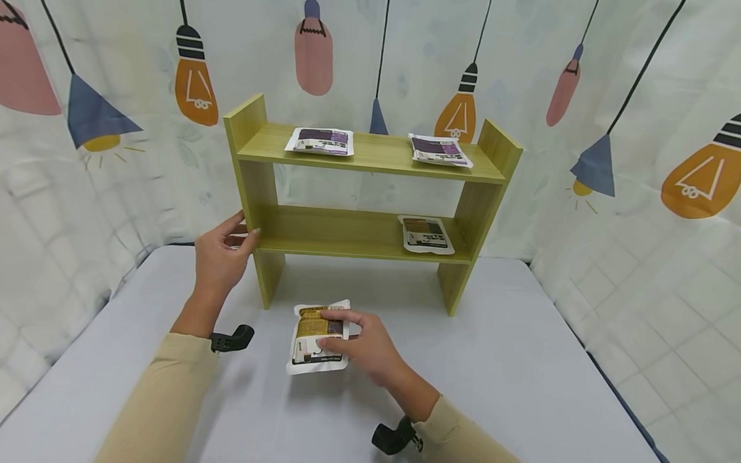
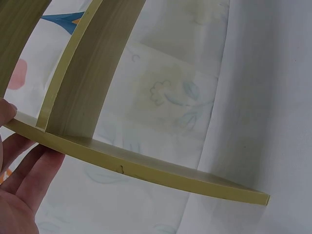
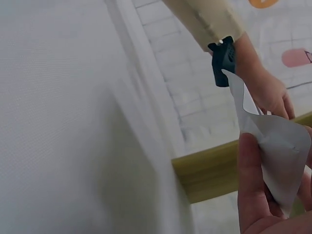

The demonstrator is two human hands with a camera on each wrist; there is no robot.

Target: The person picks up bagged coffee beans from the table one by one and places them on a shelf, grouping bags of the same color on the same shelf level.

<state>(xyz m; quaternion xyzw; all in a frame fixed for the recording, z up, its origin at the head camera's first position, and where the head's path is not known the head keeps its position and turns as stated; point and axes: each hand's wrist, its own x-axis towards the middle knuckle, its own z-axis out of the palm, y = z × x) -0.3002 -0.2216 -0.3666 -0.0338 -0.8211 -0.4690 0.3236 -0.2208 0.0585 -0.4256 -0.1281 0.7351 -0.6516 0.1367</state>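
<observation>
A small yellow-green two-tier wooden shelf [image 1: 334, 231] stands on the white table. My left hand [image 1: 222, 253] grips the edge of its left side panel [image 2: 122, 165], thumb in front and fingers behind, level with the lower board. In my right hand [image 1: 366, 344] is a white food pouch [image 1: 307, 355] with a brown-gold label, pinched by its right side and held in front of the shelf, low over the table. The right wrist view shows the pouch's plain white side [image 3: 278, 146] between thumb and fingers.
Two purple-labelled pouches lie on the top board, one pouch [image 1: 320, 142] at left and another pouch [image 1: 441, 151] at right. A brown-labelled pouch [image 1: 427, 235] lies at the lower board's right end. Behind hangs a lamp-patterned curtain [image 1: 248, 50].
</observation>
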